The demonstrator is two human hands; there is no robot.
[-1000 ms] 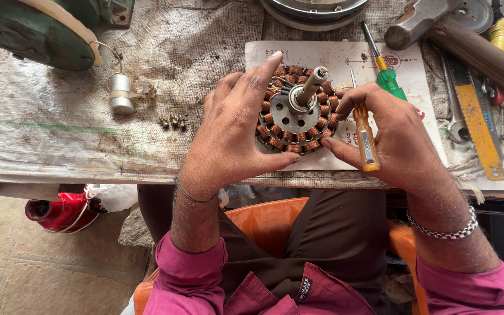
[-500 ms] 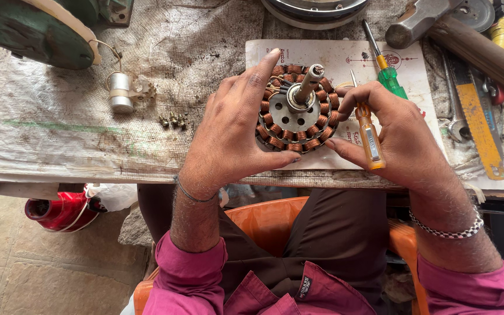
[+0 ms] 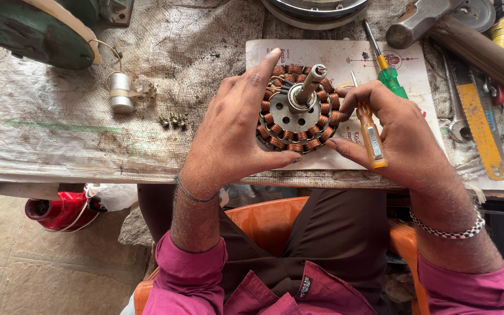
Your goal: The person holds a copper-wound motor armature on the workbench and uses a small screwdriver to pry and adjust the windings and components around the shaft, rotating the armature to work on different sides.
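Both hands cradle the stator (image 3: 296, 111); left hand (image 3: 234, 125) spread around it, right hand (image 3: 392, 125) pinching a screwdriver (image 3: 370, 135), whose tip could nick the nearby windings.

I see soft, even daylight across the workbench (image 3: 59, 134); shadows beneath its front edge stay faint, focus is crisp, and straight lines bow slightly toward its far corners.

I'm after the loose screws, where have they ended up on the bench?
In the head view, the small screws lie in a cluster on the sacking left of the left hand, just right of and below the small silver cylinder.
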